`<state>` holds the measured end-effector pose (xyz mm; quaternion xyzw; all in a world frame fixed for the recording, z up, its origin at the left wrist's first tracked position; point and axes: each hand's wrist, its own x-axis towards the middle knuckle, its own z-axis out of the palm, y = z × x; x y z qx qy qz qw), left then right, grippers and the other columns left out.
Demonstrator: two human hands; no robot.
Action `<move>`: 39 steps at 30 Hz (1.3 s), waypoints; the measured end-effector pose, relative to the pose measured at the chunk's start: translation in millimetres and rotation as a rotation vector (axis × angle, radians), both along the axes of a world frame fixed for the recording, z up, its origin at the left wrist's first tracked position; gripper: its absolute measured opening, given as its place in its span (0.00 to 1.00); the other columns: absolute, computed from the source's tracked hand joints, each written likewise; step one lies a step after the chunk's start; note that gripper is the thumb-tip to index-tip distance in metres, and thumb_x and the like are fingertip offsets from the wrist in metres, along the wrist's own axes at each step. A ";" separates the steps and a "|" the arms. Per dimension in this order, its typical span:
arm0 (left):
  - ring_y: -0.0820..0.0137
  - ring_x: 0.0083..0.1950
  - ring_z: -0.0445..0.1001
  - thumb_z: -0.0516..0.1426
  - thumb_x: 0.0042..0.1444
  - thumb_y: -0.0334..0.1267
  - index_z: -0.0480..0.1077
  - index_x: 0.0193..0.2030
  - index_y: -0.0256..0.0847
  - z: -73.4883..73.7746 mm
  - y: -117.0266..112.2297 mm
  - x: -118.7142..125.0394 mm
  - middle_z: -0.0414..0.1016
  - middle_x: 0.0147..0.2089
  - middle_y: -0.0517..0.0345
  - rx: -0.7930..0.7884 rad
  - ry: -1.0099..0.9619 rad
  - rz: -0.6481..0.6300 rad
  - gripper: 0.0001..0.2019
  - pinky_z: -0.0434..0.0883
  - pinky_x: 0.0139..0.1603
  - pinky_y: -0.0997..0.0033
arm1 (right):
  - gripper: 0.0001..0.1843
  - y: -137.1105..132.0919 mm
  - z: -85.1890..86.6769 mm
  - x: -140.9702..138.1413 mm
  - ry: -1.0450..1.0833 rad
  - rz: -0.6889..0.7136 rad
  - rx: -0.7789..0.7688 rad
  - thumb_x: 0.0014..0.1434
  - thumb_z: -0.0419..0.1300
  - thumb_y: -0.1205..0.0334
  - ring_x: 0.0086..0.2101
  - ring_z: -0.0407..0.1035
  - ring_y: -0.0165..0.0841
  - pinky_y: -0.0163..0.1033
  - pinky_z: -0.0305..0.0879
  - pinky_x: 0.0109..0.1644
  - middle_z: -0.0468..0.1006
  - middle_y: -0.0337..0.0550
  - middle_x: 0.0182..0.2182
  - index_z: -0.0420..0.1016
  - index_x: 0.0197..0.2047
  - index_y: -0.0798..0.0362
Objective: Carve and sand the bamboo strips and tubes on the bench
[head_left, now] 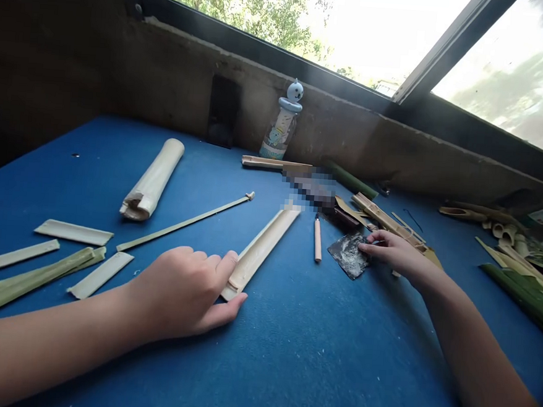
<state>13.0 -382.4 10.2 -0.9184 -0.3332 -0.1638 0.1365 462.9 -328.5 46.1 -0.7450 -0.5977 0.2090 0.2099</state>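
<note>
My left hand [181, 293] wraps the near end of a split bamboo strip [263, 249], with the thumb on one side and a finger on the other. The pale strip lies on the blue table [251, 357], angled toward the far wall. My right hand [398, 254] presses its fingertips onto a dark, speckled sheet of sandpaper [348, 254], which lies flat on the table. A wooden pencil [317, 239] sits between the two hands, closer to the sandpaper. A long, thin bamboo sliver [184, 223] stretches beyond my left hand.
A rolled bamboo tube [152, 179] and several pale and green strips [34, 277] lie at the left. Bamboo pieces [526, 289] crowd the right side. A blurred patch [307, 184] hides objects at the back. A bottle [281, 122] stands against the concrete ledge [168, 78] below the windows.
</note>
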 end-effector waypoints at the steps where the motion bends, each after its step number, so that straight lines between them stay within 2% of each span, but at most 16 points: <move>1: 0.64 0.20 0.74 0.51 0.71 0.51 0.78 0.47 0.35 -1.2 0.8 -0.2 0.75 0.23 0.59 -0.008 -0.006 0.000 0.22 0.65 0.21 0.64 | 0.16 -4.5 8.7 -1.3 0.042 0.012 0.015 0.55 0.72 0.46 0.29 0.76 0.44 0.45 0.71 0.30 0.81 0.46 0.27 0.75 0.31 0.47; 3: 0.63 0.21 0.74 0.52 0.70 0.51 0.78 0.45 0.36 -2.3 1.2 0.1 0.76 0.24 0.59 -0.024 -0.009 0.003 0.21 0.64 0.21 0.63 | 0.15 -15.9 28.1 -9.5 0.131 0.002 0.147 0.60 0.69 0.46 0.30 0.77 0.42 0.45 0.74 0.32 0.81 0.45 0.30 0.72 0.32 0.46; 6: 0.62 0.23 0.76 0.54 0.69 0.52 0.78 0.47 0.36 -1.3 0.4 0.8 0.77 0.26 0.57 -0.046 0.001 0.008 0.21 0.65 0.22 0.63 | 0.06 -32.0 43.4 -45.0 0.126 0.039 0.543 0.65 0.68 0.54 0.36 0.80 0.42 0.45 0.78 0.39 0.84 0.46 0.38 0.77 0.43 0.44; 7: 0.62 0.23 0.77 0.54 0.69 0.52 0.78 0.48 0.35 -0.5 0.2 0.9 0.78 0.26 0.57 -0.053 0.005 0.005 0.21 0.65 0.22 0.63 | 0.08 -34.8 41.0 -62.6 0.045 0.153 0.597 0.66 0.66 0.58 0.39 0.82 0.43 0.46 0.80 0.42 0.86 0.47 0.43 0.78 0.49 0.43; 10: 0.62 0.24 0.77 0.57 0.68 0.54 0.77 0.48 0.35 2.9 0.5 1.3 0.79 0.27 0.57 -0.061 0.009 0.005 0.21 0.67 0.22 0.63 | 0.20 -30.7 13.7 -116.8 -0.242 0.719 0.508 0.71 0.55 0.70 0.53 0.83 0.46 0.53 0.81 0.59 0.86 0.50 0.56 0.80 0.59 0.48; 12: 0.62 0.24 0.78 0.59 0.67 0.55 0.76 0.44 0.37 5.3 1.2 2.1 0.79 0.27 0.58 -0.062 0.010 0.006 0.20 0.67 0.22 0.64 | 0.23 -20.6 -10.2 -142.4 -0.390 0.857 0.539 0.71 0.50 0.75 0.57 0.82 0.47 0.55 0.80 0.64 0.85 0.54 0.58 0.81 0.60 0.54; 14: 0.64 0.24 0.77 0.61 0.66 0.55 0.75 0.41 0.40 7.2 2.0 3.3 0.78 0.27 0.60 -0.060 0.014 -0.005 0.18 0.67 0.22 0.65 | 0.23 -12.7 -27.7 -157.0 -0.493 0.849 0.599 0.70 0.49 0.78 0.56 0.82 0.49 0.55 0.81 0.63 0.86 0.59 0.57 0.82 0.58 0.60; 16: 0.66 0.22 0.76 0.63 0.65 0.55 0.73 0.38 0.42 7.7 2.5 4.8 0.77 0.26 0.62 -0.048 0.014 -0.012 0.17 0.65 0.21 0.66 | 0.24 -14.4 -35.3 -166.6 -0.533 0.815 0.633 0.67 0.49 0.80 0.55 0.83 0.50 0.53 0.83 0.60 0.86 0.61 0.54 0.82 0.56 0.64; 19: 0.66 0.20 0.74 0.65 0.62 0.55 0.70 0.34 0.43 6.0 1.8 6.8 0.74 0.23 0.63 -0.010 0.009 -0.005 0.18 0.63 0.20 0.65 | 0.28 -35.6 -33.8 -182.0 -0.468 0.875 0.644 0.61 0.48 0.85 0.53 0.84 0.45 0.47 0.82 0.60 0.87 0.59 0.53 0.83 0.56 0.65; 21: 0.65 0.20 0.74 0.66 0.61 0.55 0.69 0.32 0.43 4.7 0.4 7.9 0.73 0.23 0.62 0.018 0.005 0.000 0.19 0.62 0.20 0.64 | 0.27 -49.0 -32.0 -189.2 -0.392 0.961 0.679 0.62 0.49 0.84 0.55 0.83 0.42 0.43 0.79 0.64 0.87 0.57 0.54 0.83 0.56 0.66; 23: 0.65 0.20 0.74 0.67 0.59 0.54 0.70 0.32 0.43 4.4 -1.1 9.1 0.73 0.22 0.62 0.038 0.005 0.002 0.18 0.62 0.20 0.64 | 0.23 -49.3 -33.0 -187.3 -0.375 0.992 0.727 0.66 0.51 0.82 0.55 0.83 0.42 0.43 0.79 0.64 0.87 0.57 0.55 0.83 0.56 0.66; 28: 0.68 0.18 0.70 0.70 0.55 0.52 0.70 0.32 0.43 7.1 -1.4 11.8 0.72 0.21 0.65 0.050 0.004 0.006 0.17 0.60 0.18 0.66 | 0.24 -20.8 -39.1 -167.5 -0.564 0.782 0.814 0.64 0.49 0.84 0.45 0.87 0.47 0.47 0.86 0.52 0.89 0.63 0.46 0.86 0.49 0.67; 30: 0.67 0.18 0.70 0.70 0.54 0.51 0.70 0.32 0.44 7.8 -0.6 12.5 0.71 0.21 0.65 0.059 -0.005 0.008 0.17 0.60 0.18 0.66 | 0.22 -27.3 -38.0 -174.9 -0.547 0.821 0.821 0.65 0.50 0.83 0.46 0.87 0.47 0.46 0.86 0.53 0.89 0.62 0.47 0.85 0.49 0.67; 33: 0.66 0.19 0.72 0.69 0.53 0.48 0.68 0.30 0.44 8.4 -0.2 12.6 0.71 0.21 0.64 0.079 -0.020 0.008 0.16 0.63 0.19 0.65 | 0.19 -49.4 -34.8 -192.7 -0.431 0.976 0.837 0.70 0.52 0.78 0.51 0.85 0.45 0.45 0.83 0.59 0.88 0.60 0.51 0.85 0.52 0.67; 35: 0.66 0.19 0.73 0.69 0.54 0.47 0.68 0.30 0.45 9.0 -0.3 12.2 0.71 0.21 0.65 0.080 -0.018 0.005 0.15 0.64 0.19 0.65 | 0.18 -51.8 -34.0 -193.2 -0.366 1.032 0.826 0.72 0.53 0.76 0.53 0.84 0.44 0.44 0.81 0.61 0.88 0.59 0.53 0.84 0.53 0.67; 39: 0.68 0.18 0.71 0.68 0.55 0.49 0.69 0.33 0.44 10.2 -0.1 11.2 0.71 0.22 0.66 0.053 0.001 0.002 0.15 0.63 0.18 0.67 | 0.22 -26.4 -35.8 -172.9 -0.457 0.862 0.788 0.65 0.51 0.84 0.47 0.87 0.46 0.46 0.86 0.54 0.89 0.60 0.47 0.86 0.50 0.67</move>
